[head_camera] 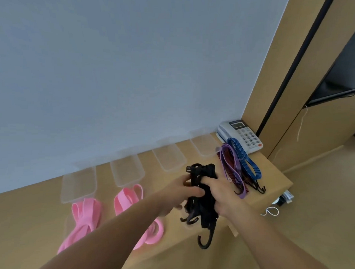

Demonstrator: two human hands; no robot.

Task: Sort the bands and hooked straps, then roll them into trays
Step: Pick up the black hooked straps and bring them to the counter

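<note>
Tan desk (30,210) against a pale wall, clear trays (78,185) lined along the back. Tangled black bundle of hooked straps (202,185) gripped by left hand (184,192) and right hand (221,191), fingers curled round it, over the desk's front edge. Risks: dangling hooks (211,231) catching the pink bands (86,214) nearby, or snagging each other during rolling; could also slip past the edge.

Two bare forearms, uncovered to the elbow, end in a bare left hand (179,192) and right hand (225,195)
</note>
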